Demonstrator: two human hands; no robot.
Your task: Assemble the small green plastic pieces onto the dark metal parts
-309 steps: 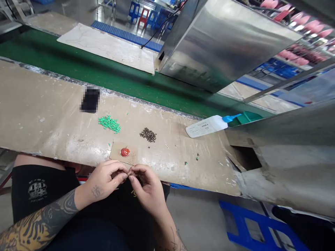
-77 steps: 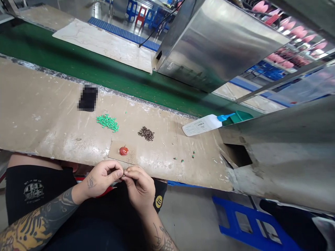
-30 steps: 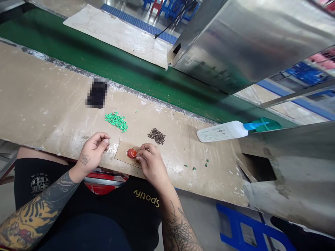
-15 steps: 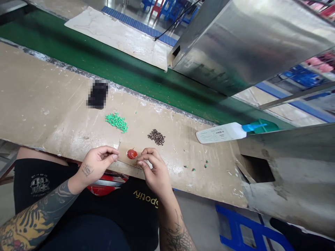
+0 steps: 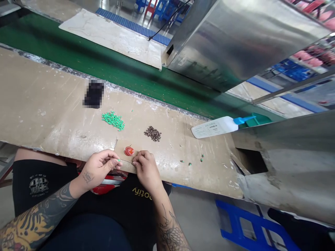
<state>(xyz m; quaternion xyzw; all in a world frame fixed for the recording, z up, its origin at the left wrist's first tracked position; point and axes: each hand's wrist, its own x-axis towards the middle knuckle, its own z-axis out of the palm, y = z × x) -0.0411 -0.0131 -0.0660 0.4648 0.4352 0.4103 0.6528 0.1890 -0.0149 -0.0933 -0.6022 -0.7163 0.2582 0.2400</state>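
My left hand (image 5: 102, 165) pinches a small green bead-like piece (image 5: 118, 160) between thumb and fingertips, just off the table's near edge. Close beside it, my right hand (image 5: 147, 169) has thumb and fingers together over tiny brown bits on a small cardboard piece (image 5: 120, 149); whether anything is in that pinch is hidden. A small red-orange cup (image 5: 129, 151) stands on the cardboard between and beyond both hands. Farther back lie a pile of green pieces (image 5: 113, 120) and a pile of dark brown pieces (image 5: 153, 134).
Several small green-and-dark pieces (image 5: 190, 164) lie to the right on the table (image 5: 52, 115). A white bottle (image 5: 215, 127) with a blue nozzle lies beyond them. A green belt (image 5: 104, 66) and a metal housing (image 5: 204, 45) border the far side. A blue stool (image 5: 235, 223) stands below right.
My right hand's fingers have closed together and moved slightly nearer over the brown bits. My left hand has turned a little, and the green piece in its fingertips now shows.
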